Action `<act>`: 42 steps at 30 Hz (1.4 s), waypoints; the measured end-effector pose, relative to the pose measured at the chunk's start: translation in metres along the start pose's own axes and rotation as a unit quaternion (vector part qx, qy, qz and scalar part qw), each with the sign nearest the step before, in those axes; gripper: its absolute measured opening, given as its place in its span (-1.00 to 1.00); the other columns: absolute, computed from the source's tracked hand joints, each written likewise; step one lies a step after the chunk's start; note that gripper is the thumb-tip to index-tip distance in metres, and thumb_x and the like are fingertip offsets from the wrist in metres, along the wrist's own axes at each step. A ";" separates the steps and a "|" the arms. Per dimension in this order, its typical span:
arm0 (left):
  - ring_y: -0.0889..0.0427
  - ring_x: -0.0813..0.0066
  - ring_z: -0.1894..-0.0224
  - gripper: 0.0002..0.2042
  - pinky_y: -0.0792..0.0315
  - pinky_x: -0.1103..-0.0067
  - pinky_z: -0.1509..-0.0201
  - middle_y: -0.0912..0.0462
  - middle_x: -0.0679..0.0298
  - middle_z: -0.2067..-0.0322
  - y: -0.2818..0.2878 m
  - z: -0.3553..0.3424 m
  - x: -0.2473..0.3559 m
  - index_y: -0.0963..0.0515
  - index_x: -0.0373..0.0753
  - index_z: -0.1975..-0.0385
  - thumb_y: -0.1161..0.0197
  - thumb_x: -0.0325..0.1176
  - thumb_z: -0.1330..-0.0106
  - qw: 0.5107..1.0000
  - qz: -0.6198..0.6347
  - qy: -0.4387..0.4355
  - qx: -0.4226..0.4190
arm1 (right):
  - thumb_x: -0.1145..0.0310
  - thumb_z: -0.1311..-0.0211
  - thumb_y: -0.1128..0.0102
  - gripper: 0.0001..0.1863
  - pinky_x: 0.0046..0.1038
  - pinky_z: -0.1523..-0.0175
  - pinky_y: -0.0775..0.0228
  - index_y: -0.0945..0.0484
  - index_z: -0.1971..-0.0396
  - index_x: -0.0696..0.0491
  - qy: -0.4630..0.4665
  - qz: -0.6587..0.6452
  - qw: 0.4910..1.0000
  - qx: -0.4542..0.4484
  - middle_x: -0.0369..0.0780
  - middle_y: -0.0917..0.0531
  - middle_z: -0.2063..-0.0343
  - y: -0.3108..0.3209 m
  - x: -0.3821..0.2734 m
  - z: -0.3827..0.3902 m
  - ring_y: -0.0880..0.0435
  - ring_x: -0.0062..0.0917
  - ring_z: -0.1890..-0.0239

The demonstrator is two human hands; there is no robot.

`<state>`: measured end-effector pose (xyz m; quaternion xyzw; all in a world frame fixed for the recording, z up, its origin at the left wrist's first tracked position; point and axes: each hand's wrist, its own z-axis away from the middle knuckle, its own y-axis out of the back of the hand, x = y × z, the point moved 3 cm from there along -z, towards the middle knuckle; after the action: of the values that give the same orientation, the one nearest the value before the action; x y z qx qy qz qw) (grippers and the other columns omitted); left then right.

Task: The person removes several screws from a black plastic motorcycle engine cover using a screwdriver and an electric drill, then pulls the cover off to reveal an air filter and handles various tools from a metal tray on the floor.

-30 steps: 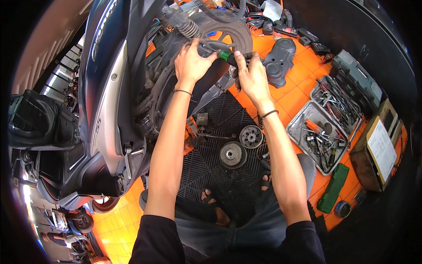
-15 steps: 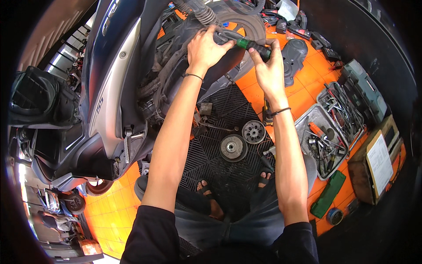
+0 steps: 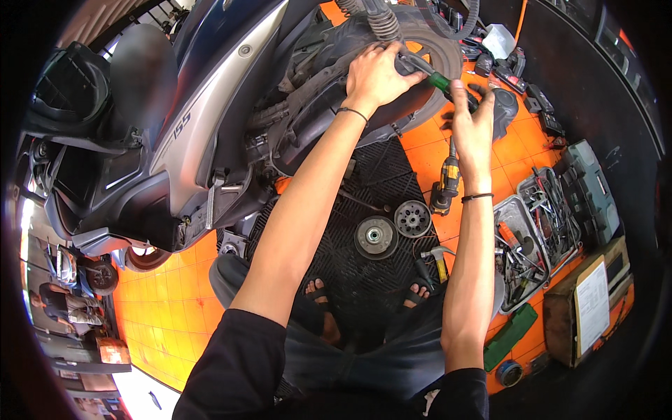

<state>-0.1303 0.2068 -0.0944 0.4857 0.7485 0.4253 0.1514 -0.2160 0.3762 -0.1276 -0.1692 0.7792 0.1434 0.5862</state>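
Note:
A screwdriver (image 3: pixel 439 80) with a green and black handle points up and left toward the scooter's rear engine side. My right hand (image 3: pixel 473 129) is closed round its handle, the thumb and fingers on either side. Bent over the shaft's far end, my left hand (image 3: pixel 378 73) rests by the lower end of the shock absorber (image 3: pixel 381 21); its thumb lies near the shaft. What those fingers grip, and the screwdriver's tip, are hidden. Under my hands is the dark engine and transmission housing (image 3: pixel 318 115) of the scooter (image 3: pixel 210 91), with the rear wheel (image 3: pixel 441 52) behind it.
Two round clutch parts, a drum (image 3: pixel 376 237) and a holed disc (image 3: pixel 413 219), lie on the black mat near my feet. A yellow-black power tool (image 3: pixel 446 183) and a hammer (image 3: pixel 439 262) are nearby. Tool trays (image 3: pixel 518 302) stand right, beside a clipboard (image 3: pixel 592 304). A person (image 3: pixel 59 301) is far left.
The view has shifted, so the scene sits differently in the picture. My right hand's fingers have loosened and spread somewhat round the screwdriver handle. My left hand stays at the same spot on the scooter.

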 end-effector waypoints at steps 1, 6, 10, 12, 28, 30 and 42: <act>-0.61 0.12 -0.10 -0.36 -0.48 0.29 -0.17 -0.69 0.06 0.05 -0.001 0.001 -0.004 -0.59 -0.07 -0.02 -0.40 0.24 -0.01 1.000 0.001 0.005 0.004 | 0.30 -0.41 -0.19 -0.72 -0.62 0.43 -0.34 -0.44 0.07 0.17 -0.091 -0.068 0.993 -0.040 -0.27 -0.61 0.45 -0.002 0.005 0.001 -0.51 -0.72 0.51; -0.58 0.10 -0.15 -0.34 -0.46 0.27 -0.21 -0.65 0.04 -0.02 -0.004 -0.001 0.000 -0.59 -0.07 -0.05 -0.38 0.25 -0.02 1.000 -0.001 0.005 0.016 | 0.30 -0.39 -0.21 -0.72 -0.62 0.46 -0.30 -0.44 0.03 0.10 0.051 -0.122 0.990 -0.042 -0.33 -0.56 0.50 -0.002 0.019 -0.009 -0.47 -0.73 0.55; -0.47 0.12 -0.28 -0.36 -0.38 0.25 -0.30 -0.62 0.05 -0.07 -0.004 0.003 -0.006 -0.59 -0.07 -0.04 -0.39 0.22 -0.03 1.000 0.004 0.010 0.010 | 0.13 -0.49 -0.06 -0.58 -0.59 0.55 -0.24 -0.33 -0.13 0.10 -0.073 -0.140 0.987 -0.030 -0.33 -0.45 0.65 -0.007 0.016 -0.001 -0.42 -0.69 0.66; -0.43 0.15 -0.30 -0.39 -0.35 0.25 -0.33 -0.62 0.08 -0.07 -0.009 0.000 -0.001 -0.60 -0.06 -0.02 -0.40 0.20 -0.03 0.999 0.000 -0.015 0.042 | 0.12 -0.49 -0.05 -0.59 -0.58 0.57 -0.22 -0.34 -0.10 0.12 -0.049 -0.170 0.984 -0.021 -0.33 -0.43 0.66 -0.003 0.032 -0.012 -0.42 -0.69 0.66; -0.41 0.23 -0.17 -0.43 -0.28 0.38 -0.28 -0.60 0.08 -0.03 -0.002 0.009 0.001 -0.68 -0.21 0.07 -0.42 0.11 -0.03 0.987 -0.074 -0.099 0.107 | 0.31 -0.41 -0.15 -0.68 -0.50 0.13 -0.46 -0.45 0.03 0.24 -0.024 -0.032 0.998 -0.053 -0.13 -0.67 0.30 -0.004 0.013 -0.004 -0.65 -0.54 0.28; -0.43 0.25 -0.14 -0.46 -0.29 0.40 -0.26 -0.61 0.12 -0.01 -0.003 0.008 0.007 -0.68 -0.24 0.08 -0.43 0.05 -0.05 0.984 -0.070 -0.117 0.115 | 0.25 -0.41 -0.15 -0.59 -0.48 0.12 -0.46 -0.41 -0.04 0.26 -0.023 -0.022 0.998 -0.047 -0.11 -0.66 0.30 0.004 0.025 -0.012 -0.65 -0.53 0.26; -0.46 0.21 -0.12 -0.44 -0.32 0.33 -0.23 -0.60 0.12 0.00 -0.003 0.008 -0.001 -0.64 -0.18 -0.02 -0.42 0.04 -0.07 0.986 -0.048 -0.115 0.109 | 0.36 -0.22 -0.35 -0.71 -0.32 -0.10 -0.44 -0.57 0.13 0.18 0.204 0.033 0.978 -0.023 -0.03 -0.68 0.22 -0.005 0.007 -0.003 -0.65 -0.31 0.10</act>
<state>-0.1271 0.2093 -0.1016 0.5085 0.7903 0.2749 0.2031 -0.2179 0.3697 -0.1334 -0.1822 0.8843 0.1428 0.4054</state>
